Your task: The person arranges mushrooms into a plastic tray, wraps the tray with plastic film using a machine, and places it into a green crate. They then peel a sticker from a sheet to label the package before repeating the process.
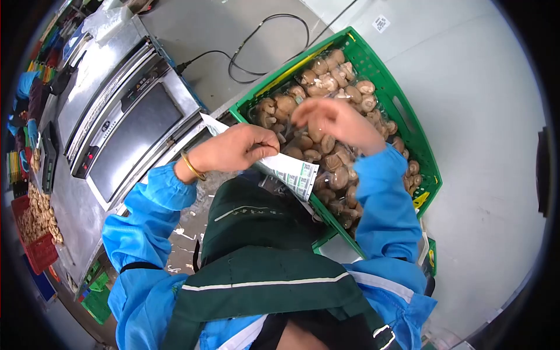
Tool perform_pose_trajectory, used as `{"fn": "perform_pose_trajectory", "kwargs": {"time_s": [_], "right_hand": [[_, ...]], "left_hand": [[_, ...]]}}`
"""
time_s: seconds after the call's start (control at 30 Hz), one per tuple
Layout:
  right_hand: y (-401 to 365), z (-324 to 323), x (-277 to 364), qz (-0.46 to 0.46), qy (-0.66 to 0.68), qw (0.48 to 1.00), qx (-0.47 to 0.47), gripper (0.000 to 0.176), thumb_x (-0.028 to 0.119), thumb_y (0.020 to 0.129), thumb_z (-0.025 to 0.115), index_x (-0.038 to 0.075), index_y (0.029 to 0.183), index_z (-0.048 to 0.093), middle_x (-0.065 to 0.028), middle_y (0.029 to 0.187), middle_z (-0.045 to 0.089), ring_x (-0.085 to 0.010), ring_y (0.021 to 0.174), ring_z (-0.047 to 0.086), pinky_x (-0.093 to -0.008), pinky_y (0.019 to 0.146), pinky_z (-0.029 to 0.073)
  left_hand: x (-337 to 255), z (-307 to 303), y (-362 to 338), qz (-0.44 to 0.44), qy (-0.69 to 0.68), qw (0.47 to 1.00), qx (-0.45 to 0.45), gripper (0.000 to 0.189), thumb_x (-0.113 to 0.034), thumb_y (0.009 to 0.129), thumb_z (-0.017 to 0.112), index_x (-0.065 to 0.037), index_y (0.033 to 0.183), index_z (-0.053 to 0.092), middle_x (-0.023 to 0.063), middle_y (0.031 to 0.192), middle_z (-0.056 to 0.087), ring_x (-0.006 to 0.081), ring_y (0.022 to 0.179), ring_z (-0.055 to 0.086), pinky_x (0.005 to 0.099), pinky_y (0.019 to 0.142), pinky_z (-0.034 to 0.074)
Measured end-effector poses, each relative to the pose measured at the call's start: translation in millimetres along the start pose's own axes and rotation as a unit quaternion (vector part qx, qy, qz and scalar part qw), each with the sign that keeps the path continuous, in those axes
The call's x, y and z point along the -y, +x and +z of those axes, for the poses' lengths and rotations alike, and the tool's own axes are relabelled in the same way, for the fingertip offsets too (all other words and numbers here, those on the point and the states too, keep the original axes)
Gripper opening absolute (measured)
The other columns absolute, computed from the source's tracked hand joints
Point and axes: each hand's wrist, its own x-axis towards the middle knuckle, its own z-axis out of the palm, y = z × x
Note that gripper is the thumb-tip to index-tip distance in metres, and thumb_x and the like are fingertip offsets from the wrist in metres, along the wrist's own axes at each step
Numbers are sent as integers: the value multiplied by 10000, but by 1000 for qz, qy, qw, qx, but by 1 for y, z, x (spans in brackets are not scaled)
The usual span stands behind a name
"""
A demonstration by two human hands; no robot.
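My left hand is closed on a sheet of printed labels, thumb and fingers pinched at its upper edge. The sheet hangs over the near left side of a green crate. Inside the crate lie clear-wrapped packs of brown mushrooms. Over these packs is my right hand, its fingers bent and slightly blurred. Whether something small sits at its fingertips cannot be made out.
To the left stands a metal wrapping machine. A black cable loops on the floor behind. At the far left are a red crate of mushrooms and another person's blue-gloved hand.
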Motion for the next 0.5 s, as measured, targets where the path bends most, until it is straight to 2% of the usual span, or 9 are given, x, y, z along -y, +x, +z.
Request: {"fn": "perform_pose_trajectory", "kwargs": {"time_s": [0.1,0.13,0.2,0.23,0.27,0.33,0.4,0.47,0.5], "right_hand": [[-36,24,47,32,-63,988,139,493,27,771,668,72,1248,554,-75,1027,672,-152,923,615,-288,771,477],[-42,28,44,19,-113,985,127,416,47,768,676,58,1177,600,-104,976,679,-195,882,641,-310,748,487],[-54,33,33,-71,-187,978,59,349,56,766,675,41,1111,630,-128,964,670,-250,844,650,-333,734,501],[-61,37,40,-64,-186,980,27,279,59,765,670,31,1043,655,-134,929,667,-283,835,645,-350,712,503],[-66,38,36,-101,-208,973,13,236,51,769,671,26,1004,664,-126,878,665,-272,802,642,-345,696,499],[-75,40,41,-105,-207,973,-10,177,40,773,673,24,950,679,-122,845,658,-268,775,634,-340,675,494],[-80,38,36,-128,-192,972,-32,141,17,770,674,17,910,687,-110,849,663,-244,789,638,-320,682,497],[-81,32,33,-63,-101,991,-51,129,-3,765,672,7,893,686,-98,902,670,-216,851,639,-308,729,499],[-77,26,27,-89,-57,992,-69,117,-20,748,680,11,861,688,-87,961,668,-203,913,629,-294,786,490]], "left_hand": [[-9,0,8,5,-4,1000,28,122,-79,877,593,16,954,597,97,825,626,179,757,592,293,680,466],[-12,0,11,2,-3,999,42,127,-80,879,592,17,960,598,99,830,628,176,766,592,291,685,465],[-17,1,18,1,-13,998,63,130,-82,881,591,17,964,603,101,828,627,169,771,584,291,695,460],[-16,3,22,21,-24,996,85,126,-80,881,590,17,960,605,101,825,625,169,765,578,294,696,458],[-18,4,26,41,-34,993,106,122,-78,881,588,17,955,607,101,823,623,169,759,572,297,698,456],[-18,5,33,25,-47,989,141,119,-83,885,580,14,949,605,106,819,619,176,762,565,302,711,447],[-15,3,38,22,-39,993,114,124,-93,891,575,14,948,603,103,817,616,170,764,559,296,717,445],[-14,0,41,21,-29,995,94,124,-93,893,572,13,949,603,98,808,614,166,756,555,295,712,445],[-13,-3,43,17,-20,997,74,123,-93,894,570,11,950,603,93,799,611,163,747,552,293,707,446]]}}
